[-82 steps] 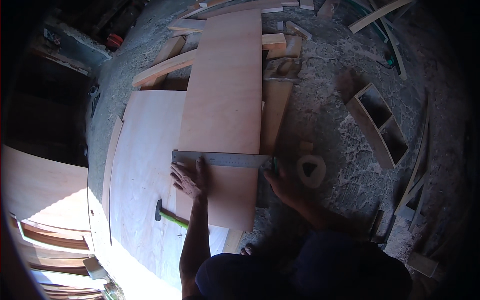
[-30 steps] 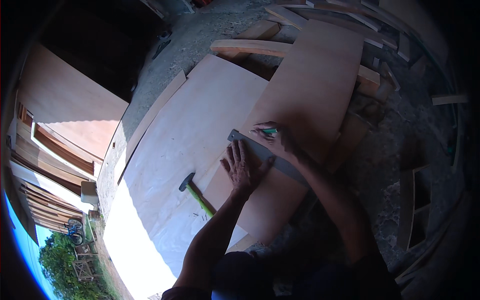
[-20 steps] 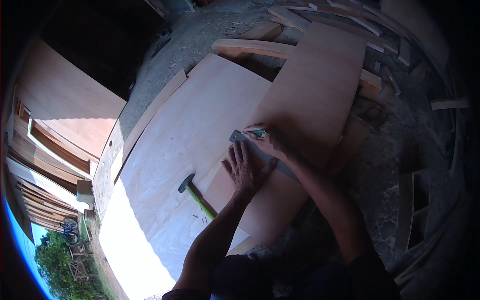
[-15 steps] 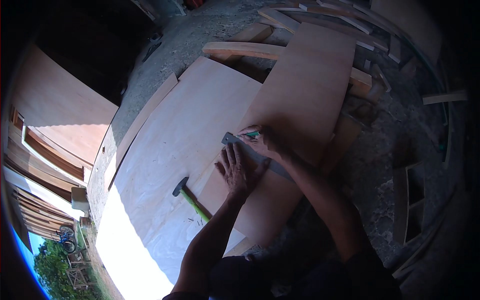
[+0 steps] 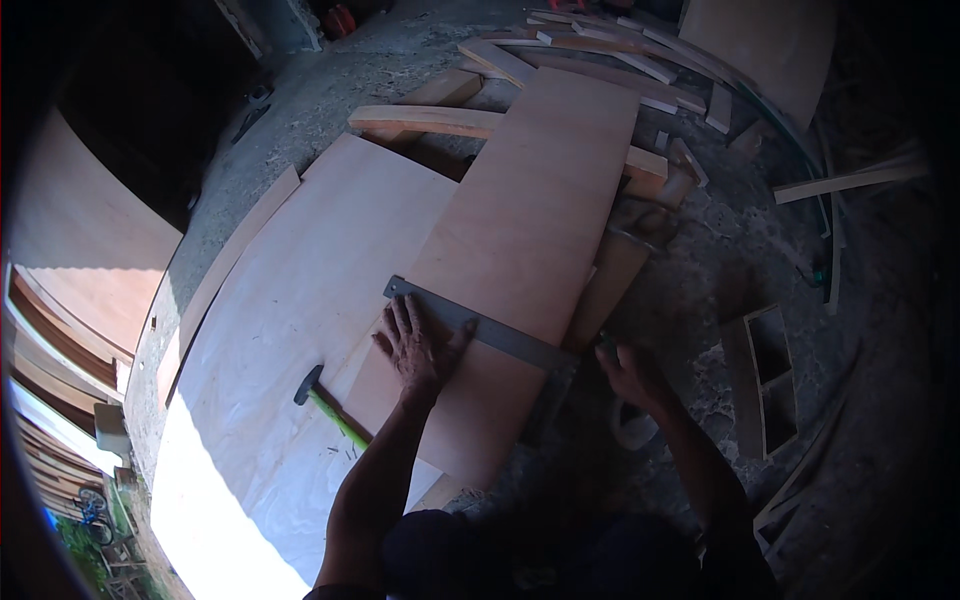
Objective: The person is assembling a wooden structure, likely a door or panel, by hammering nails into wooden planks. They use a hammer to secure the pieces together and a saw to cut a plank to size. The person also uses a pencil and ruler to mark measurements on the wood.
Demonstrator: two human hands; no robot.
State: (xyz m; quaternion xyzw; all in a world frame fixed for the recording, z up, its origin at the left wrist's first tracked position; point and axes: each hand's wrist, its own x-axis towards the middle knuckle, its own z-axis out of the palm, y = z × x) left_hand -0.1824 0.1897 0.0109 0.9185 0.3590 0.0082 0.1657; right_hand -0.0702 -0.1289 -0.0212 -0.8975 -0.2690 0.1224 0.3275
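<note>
A long plywood board (image 5: 530,220) lies on a larger pale sheet (image 5: 290,300) on the ground. A grey metal ruler (image 5: 500,332) lies across the board. My left hand (image 5: 418,345) presses flat on the board, fingers spread, touching the ruler's left part. My right hand (image 5: 628,375) is at the ruler's right end, just off the board's right edge. Its fingers are curled around a small green pencil (image 5: 603,343). A hammer with a green handle (image 5: 328,405) rests on the sheet to the left of my left forearm.
Wooden battens and offcuts (image 5: 430,118) lie under and beyond the board's far end. A small open wooden box frame (image 5: 765,375) stands at the right on rough concrete. A pale ring-shaped roll (image 5: 636,432) lies below my right hand. Stacked panels (image 5: 70,300) are at the left.
My right hand has slid from the ruler's left end to its right end at the board's edge. My left hand stays pressed on the board. The view has shifted slightly.
</note>
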